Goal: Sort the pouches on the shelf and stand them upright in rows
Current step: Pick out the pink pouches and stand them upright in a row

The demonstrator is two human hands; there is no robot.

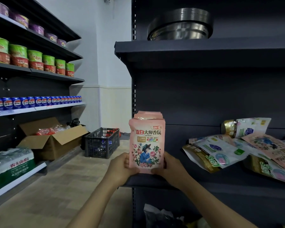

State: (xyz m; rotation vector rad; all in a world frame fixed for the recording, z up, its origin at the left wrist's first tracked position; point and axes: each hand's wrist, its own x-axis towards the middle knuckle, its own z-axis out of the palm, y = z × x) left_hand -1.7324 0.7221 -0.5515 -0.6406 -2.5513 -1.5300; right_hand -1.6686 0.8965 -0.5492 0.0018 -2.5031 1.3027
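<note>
The dark shelf carried the goods under inspection. A loose heap of pouches, white-and-gold mixed with pink, lay flat and overlapping across its right portion. At the left front corner a short row of pink pouches stood upright, one behind another, the front one facing outward. The left hand held that front pouch at its lower left edge, fingers curled round it. The right hand held the lower right edge likewise, thumb pressed on the pouch face.
</note>
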